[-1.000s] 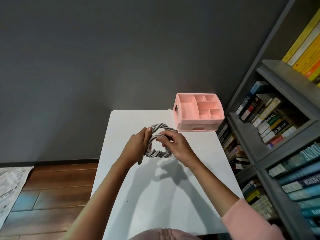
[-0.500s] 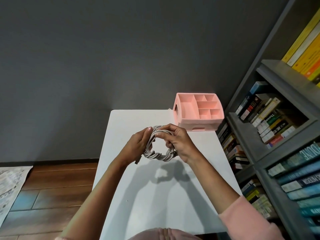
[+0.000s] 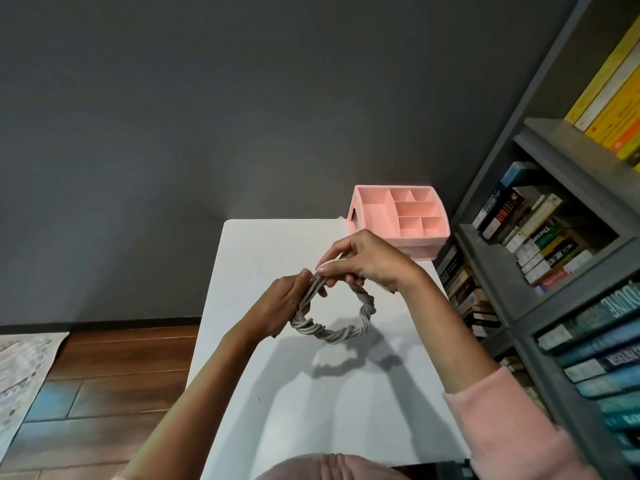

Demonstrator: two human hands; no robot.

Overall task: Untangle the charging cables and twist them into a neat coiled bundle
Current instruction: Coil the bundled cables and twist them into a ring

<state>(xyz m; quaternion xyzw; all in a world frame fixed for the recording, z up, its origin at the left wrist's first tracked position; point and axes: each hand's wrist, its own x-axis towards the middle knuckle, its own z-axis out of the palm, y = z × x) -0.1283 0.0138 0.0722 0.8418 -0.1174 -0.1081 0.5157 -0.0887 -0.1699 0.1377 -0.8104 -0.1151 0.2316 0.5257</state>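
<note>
Cable coil [image 3: 332,333] held above the counter [image 3: 311,410]: my left grip [image 3: 277,303] clasps its left side, my right grip [image 3: 367,261] pinches the straight strands [image 3: 309,293] on top. To finish well, I should keep them taut and twist evenly.

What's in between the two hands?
In the head view, only the cable coil: the left hand and right hand both hold its loose strands, nearly touching.

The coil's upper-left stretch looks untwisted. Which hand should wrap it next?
Probably the right. The right hand pinches the straight strands at the top of the cable coil, while the left hand grips the coil's left side, steadying it.
</note>
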